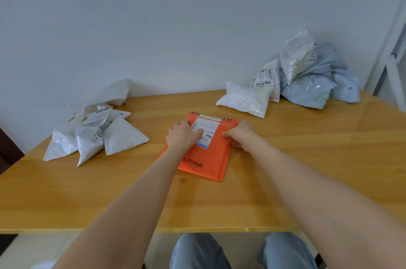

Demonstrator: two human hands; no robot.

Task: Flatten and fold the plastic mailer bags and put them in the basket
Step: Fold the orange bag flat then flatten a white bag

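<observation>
An orange mailer bag (211,159) with a white shipping label (206,131) lies flat in the middle of the wooden table (307,159). My left hand (182,134) rests on the bag's left part, fingers laid over the label. My right hand (239,134) sits at the bag's right edge with its fingers curled onto the plastic. At the left lie several white bags folded into triangles (96,134). Crumpled white bags (248,99) and pale blue bags (316,86) are heaped at the back right against the wall. No basket is in view.
A white wall (175,27) stands right behind the table. The table's front edge (197,229) runs just above my knees. A white frame (393,55) stands at the far right. Bare wood stretches in front of and to the right of the orange bag.
</observation>
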